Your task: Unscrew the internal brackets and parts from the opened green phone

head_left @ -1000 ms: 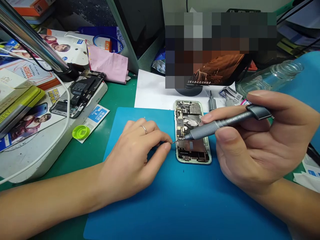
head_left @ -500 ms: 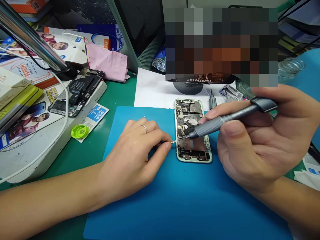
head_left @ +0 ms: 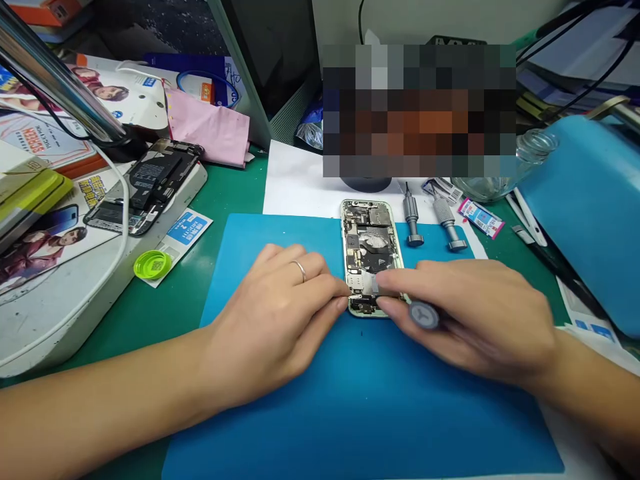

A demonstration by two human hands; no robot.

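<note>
An opened phone [head_left: 374, 257] with a pale green frame lies on the blue mat [head_left: 350, 400], its circuit boards and inner parts bare. At its lower left edge my left hand [head_left: 285, 313] pinches a small silver metal piece [head_left: 355, 297] between thumb and index finger. My right hand [head_left: 475, 313] reaches over the lower right of the phone, index finger and thumb slightly apart above the inner parts. Tucked in that hand is a grey screwdriver [head_left: 424, 315], its round end cap facing me; its shaft and tip are hidden.
Two grey screwdrivers [head_left: 411, 217] stand behind the phone near a glass jar [head_left: 485, 183]. Tweezers [head_left: 555, 263] lie at the right beside a blue padded object [head_left: 590, 213]. Left are a green cap [head_left: 153, 265], another phone part [head_left: 147, 183] on a white base, and a lamp post [head_left: 65, 67].
My right hand has come down onto the phone, turning the screwdriver from pointing at the left fingertips to lying back in the palm. My left hand keeps its pinch, slightly lower along the phone's edge.
</note>
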